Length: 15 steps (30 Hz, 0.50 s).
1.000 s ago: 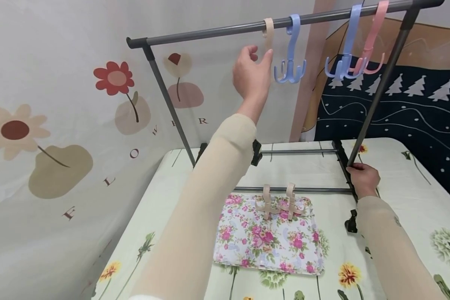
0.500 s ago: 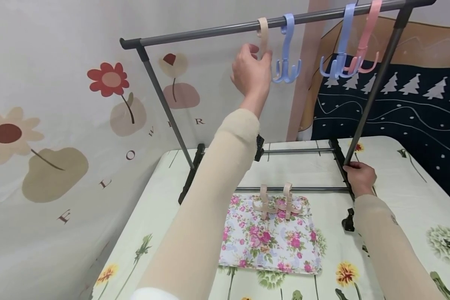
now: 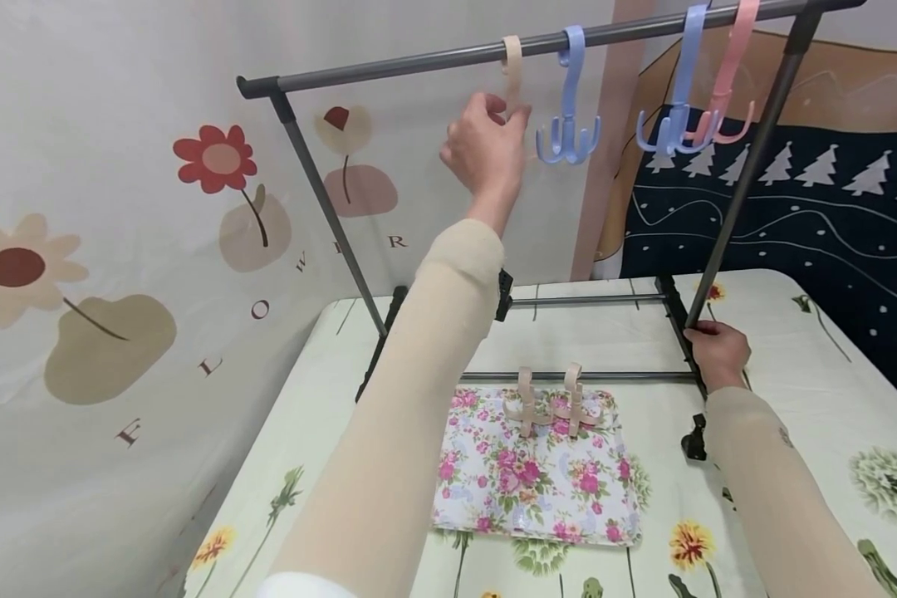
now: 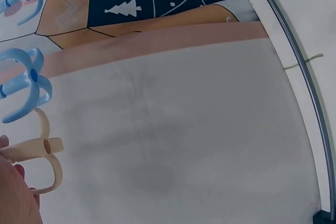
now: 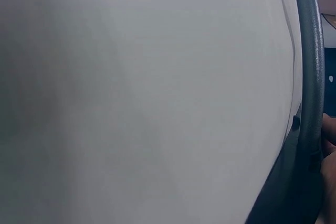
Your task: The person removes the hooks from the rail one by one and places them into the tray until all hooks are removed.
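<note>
My left hand (image 3: 487, 154) pinches the stem of a beige multi-prong hook (image 3: 512, 71) that hangs over the dark grey top bar (image 3: 419, 63) of a rack. The hook's lower prongs are mostly behind the hand in the head view, while the left wrist view shows the beige prongs (image 4: 47, 148) pointing away from the fingers. Just right of it hangs a blue hook (image 3: 570, 100). My right hand (image 3: 720, 353) grips the foot of the rack's right upright (image 3: 747, 178), close above the black base piece. In the right wrist view only part of that hand (image 5: 329, 171) shows, beside the post.
Another blue hook (image 3: 688, 75) and a pink hook (image 3: 734, 75) hang near the bar's right end. Two beige hooks (image 3: 572, 399) lie on a folded floral cloth (image 3: 523, 482) on the table (image 3: 329, 498). A black caster (image 3: 693, 440) sits by the right sleeve.
My left hand has closed its thumb and fingers on the beige hook and slid it left along the bar, away from the blue hook. The right hand keeps its hold on the upright.
</note>
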Available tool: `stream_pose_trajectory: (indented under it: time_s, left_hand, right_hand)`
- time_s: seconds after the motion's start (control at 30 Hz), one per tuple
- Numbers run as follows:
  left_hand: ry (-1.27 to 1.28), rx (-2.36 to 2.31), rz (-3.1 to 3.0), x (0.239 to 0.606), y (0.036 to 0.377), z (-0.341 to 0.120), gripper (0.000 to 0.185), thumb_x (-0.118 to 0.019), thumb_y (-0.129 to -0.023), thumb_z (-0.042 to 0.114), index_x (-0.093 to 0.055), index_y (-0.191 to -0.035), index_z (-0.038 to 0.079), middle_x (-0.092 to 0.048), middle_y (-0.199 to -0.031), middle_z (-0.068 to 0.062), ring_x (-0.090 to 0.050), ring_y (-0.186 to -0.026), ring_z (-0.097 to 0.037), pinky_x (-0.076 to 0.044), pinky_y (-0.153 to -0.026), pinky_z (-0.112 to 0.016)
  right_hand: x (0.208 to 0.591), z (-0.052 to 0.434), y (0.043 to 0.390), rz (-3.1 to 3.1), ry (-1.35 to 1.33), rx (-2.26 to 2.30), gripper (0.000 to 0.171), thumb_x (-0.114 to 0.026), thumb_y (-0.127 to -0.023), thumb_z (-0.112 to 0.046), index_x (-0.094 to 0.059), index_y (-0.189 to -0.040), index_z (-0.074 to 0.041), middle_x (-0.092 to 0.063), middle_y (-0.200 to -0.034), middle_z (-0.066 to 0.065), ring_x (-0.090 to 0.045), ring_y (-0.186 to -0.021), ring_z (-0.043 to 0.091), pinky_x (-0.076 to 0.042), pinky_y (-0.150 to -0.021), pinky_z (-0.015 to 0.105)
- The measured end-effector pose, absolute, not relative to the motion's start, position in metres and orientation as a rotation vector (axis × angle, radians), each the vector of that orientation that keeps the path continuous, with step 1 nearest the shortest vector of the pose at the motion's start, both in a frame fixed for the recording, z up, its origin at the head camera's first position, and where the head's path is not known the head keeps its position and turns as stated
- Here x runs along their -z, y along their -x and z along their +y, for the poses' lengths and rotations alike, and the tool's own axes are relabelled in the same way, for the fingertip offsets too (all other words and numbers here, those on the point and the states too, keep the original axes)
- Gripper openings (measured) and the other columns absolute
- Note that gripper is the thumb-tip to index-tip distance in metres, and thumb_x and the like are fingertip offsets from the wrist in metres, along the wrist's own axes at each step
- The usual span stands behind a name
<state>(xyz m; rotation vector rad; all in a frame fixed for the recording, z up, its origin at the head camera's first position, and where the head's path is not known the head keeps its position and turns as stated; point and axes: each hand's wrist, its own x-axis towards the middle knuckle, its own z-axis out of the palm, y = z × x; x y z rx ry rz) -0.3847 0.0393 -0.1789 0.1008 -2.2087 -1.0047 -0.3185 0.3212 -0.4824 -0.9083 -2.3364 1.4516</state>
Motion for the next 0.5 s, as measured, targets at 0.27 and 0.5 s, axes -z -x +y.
stream_pose_trajectory:
  time_s: [0.27, 0.5]
  left_hand:
    - [-0.079, 0.994, -2.215, 0.1794, 0.3835, 0.0356, 0.021, -0.069, -0.091, 0.041, -0.071, -0.102, 0.023, -0.068, -0.089, 0.013, -0.056, -0.092, -0.009, -0.032, -0.096, -0.029]
    - [-0.113, 0.95, -2.204, 0.179, 0.3808, 0.0337, 0.016, -0.067, -0.093, 0.038, -0.074, -0.1, 0.025, -0.072, -0.091, 0.014, -0.059, -0.097, -0.009, -0.024, -0.108, -0.034]
  right_hand:
    - [0.4826, 0.3191, 0.3195, -2.331, 0.92, -1.444, 0.039, -0.059, -0.098, -0.021, -0.062, -0.13, 0.001, -0.062, -0.126, 0.018, -0.053, -0.087, 0.017, -0.04, -0.068, 0.025]
    - [0.4834, 0.3203, 0.3193, -2.33, 0.909, -1.44, 0.038, -0.06, -0.097, -0.02, -0.063, -0.129, 0.001, -0.063, -0.125, 0.018, -0.053, -0.086, 0.016, -0.04, -0.068, 0.025]
